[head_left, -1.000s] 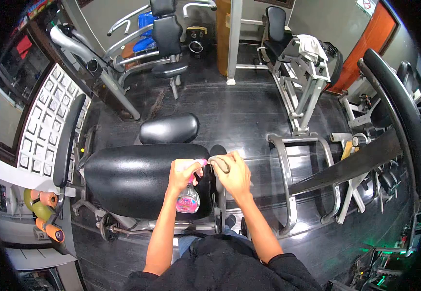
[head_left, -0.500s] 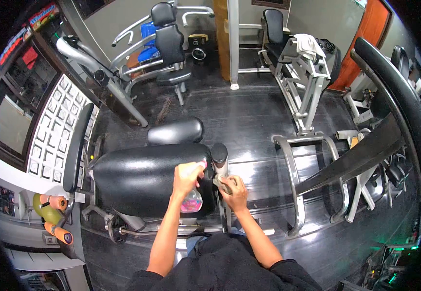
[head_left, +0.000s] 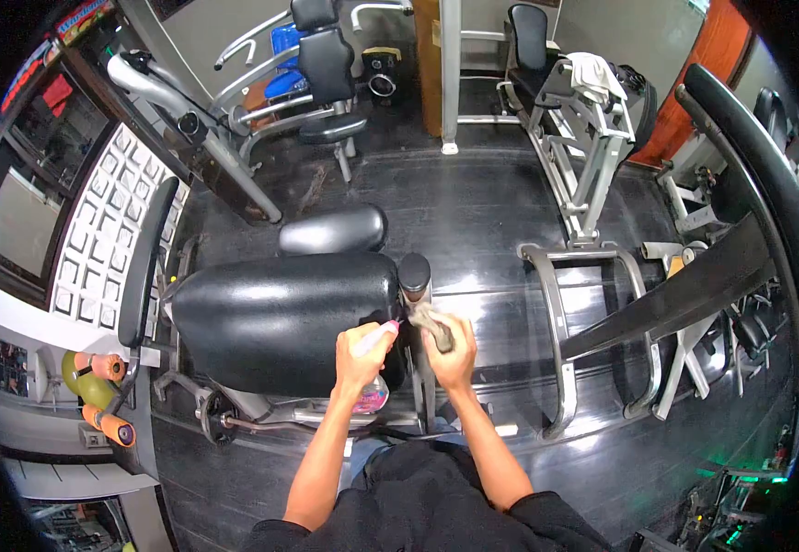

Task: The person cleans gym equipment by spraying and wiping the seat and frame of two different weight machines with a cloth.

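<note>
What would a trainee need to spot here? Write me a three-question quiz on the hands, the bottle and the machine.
1. True or false: the left hand holds a spray bottle with pink liquid.
2. What does the right hand press against the machine's upright post? A) a brush B) a grey cloth C) a sponge
3. Fill in: the large black padded seat lies to the ____ of the post in the head view.

Key
1. True
2. B
3. left
</note>
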Available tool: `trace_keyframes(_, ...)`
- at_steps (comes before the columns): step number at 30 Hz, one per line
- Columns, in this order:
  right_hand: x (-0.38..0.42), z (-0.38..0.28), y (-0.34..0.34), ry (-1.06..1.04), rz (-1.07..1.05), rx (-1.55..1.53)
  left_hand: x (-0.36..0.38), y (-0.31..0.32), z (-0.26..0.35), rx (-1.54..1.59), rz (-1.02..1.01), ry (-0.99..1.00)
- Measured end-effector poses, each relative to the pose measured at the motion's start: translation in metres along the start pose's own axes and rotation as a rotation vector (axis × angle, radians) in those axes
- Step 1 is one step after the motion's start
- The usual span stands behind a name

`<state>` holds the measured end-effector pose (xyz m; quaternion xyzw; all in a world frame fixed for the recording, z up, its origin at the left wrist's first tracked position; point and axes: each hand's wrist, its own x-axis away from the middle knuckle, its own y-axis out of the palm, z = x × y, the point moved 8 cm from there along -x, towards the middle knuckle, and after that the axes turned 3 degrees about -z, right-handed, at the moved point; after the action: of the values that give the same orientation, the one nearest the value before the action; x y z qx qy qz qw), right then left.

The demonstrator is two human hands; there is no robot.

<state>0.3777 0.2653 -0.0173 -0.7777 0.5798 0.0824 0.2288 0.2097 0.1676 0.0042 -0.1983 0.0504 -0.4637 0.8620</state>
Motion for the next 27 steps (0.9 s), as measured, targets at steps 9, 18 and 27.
trace_keyframes(9, 0.025, 0.021, 0.024, -0.095, 0.021, 0.122, 0.02, 0.003, -0.052, 0.308, -0.207, -0.086)
trace_keyframes(18, 0.054, 0.032, 0.024, 0.03, 0.029, 0.277, 0.014, 0.002, -0.061, 0.361, -0.503, -0.024)
trace_keyframes(27, 0.02, 0.0, 0.023, -0.012, 0.179, 0.243, 0.008, 0.006, -0.063, 0.336, -0.641, 0.119)
